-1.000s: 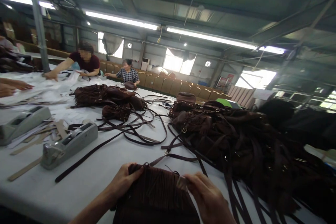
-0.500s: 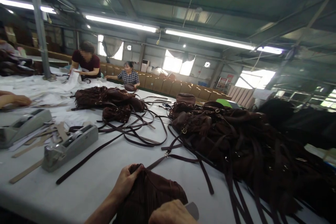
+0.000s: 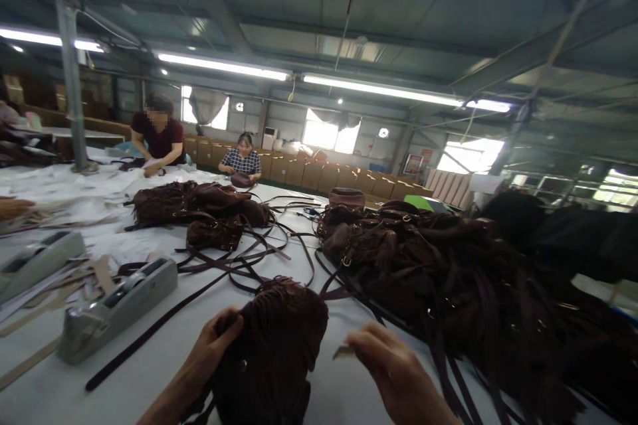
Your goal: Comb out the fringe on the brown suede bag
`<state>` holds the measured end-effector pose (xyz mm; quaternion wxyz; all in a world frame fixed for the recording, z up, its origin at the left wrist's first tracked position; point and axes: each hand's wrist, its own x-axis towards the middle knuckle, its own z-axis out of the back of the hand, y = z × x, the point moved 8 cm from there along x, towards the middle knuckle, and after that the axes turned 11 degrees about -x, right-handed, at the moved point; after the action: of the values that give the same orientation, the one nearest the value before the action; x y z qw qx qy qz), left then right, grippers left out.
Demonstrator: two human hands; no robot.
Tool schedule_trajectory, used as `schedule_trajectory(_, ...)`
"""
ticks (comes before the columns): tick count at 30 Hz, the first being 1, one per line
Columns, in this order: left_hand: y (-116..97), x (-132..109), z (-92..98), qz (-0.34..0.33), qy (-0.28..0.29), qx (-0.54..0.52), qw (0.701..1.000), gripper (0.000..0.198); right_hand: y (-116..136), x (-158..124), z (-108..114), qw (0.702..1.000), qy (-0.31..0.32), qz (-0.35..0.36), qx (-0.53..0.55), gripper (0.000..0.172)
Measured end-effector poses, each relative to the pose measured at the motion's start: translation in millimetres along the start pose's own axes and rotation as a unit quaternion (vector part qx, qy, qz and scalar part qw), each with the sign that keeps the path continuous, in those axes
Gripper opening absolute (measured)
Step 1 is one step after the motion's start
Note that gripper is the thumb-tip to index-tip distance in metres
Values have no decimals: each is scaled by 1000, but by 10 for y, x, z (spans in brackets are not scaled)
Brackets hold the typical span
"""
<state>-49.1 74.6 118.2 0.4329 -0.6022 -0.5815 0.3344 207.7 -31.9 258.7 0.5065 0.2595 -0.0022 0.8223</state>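
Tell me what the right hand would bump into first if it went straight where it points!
Probably the dark brown bag that the left hand holds. The right hand points that way, though depth is unclear.

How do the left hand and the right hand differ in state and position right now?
The left hand grips the bag; the right hand is apart from it, holding a small thin piece whose material I can't make out.
The left hand is at the bag's left edge; the right hand is off its right side.
Both are bare and closed on something.
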Motion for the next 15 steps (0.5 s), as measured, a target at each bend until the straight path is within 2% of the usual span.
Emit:
schedule_trajectory(3, -306, -108, -267, -75, 113, 85, 987, 41, -36, 163, 419, 993, -118, -3, 24, 30)
schedule_trajectory(5, -453, -178, -399, -123, 178, 155, 964, 31, -70, 180, 577, 983, -181, -17, 41, 26)
schedule_trajectory(6, -500, -196, -427, -143, 189, 183, 954, 26, -82, 171, 598, 979, -197, -21, 48, 24)
schedule_trajectory(8, -499, -191, -440, -151, 185, 221, 946, 19, -84, 140, 544, 978, -198, -18, 60, 23)
schedule_trajectory(10, -404, -169, -436, -135, 167, 248, 945, 18, -46, 98, 428, 983, -171, -1, 69, 23)
schedule_trajectory(15, -145, -159, -490, -77, 145, 235, 958, 28, 237, 57, 259, 992, -113, 58, 13, 29)
